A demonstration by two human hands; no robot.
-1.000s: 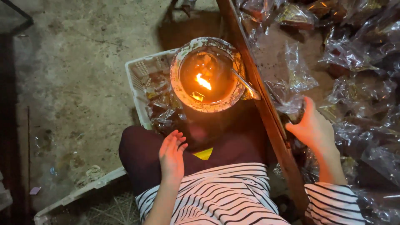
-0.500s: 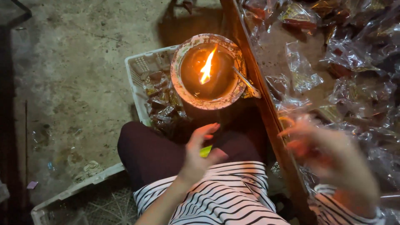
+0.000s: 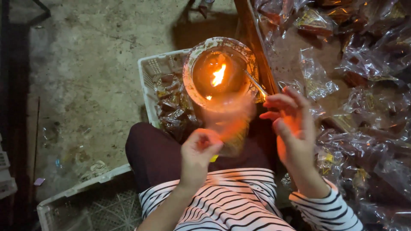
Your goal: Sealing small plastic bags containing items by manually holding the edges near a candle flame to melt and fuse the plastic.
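A small clear packet (image 3: 229,126), blurred by motion, hangs just below a round metal bowl (image 3: 191,68) in which a flame (image 3: 218,75) burns. My left hand (image 3: 198,152) is pinched shut on the packet's near end, above my dark lap. My right hand (image 3: 291,128) hovers to the packet's right with its fingers spread, and I see nothing in it. A thin metal rod (image 3: 255,84) leans out over the bowl's right rim, near my right fingertips.
A white plastic crate (image 3: 147,72) holding several dark wrapped packets (image 3: 171,111) stands under the bowl. A heap of clear wrapped packets (image 3: 364,85) covers a surface on the right behind a wooden edge (image 3: 252,34). Another white crate (image 3: 85,192) lies bottom left on the concrete floor (image 3: 85,64).
My left hand rose from my lap and closed on a packet near the bowl. My right hand left the heap on the right and swung in toward the flame.
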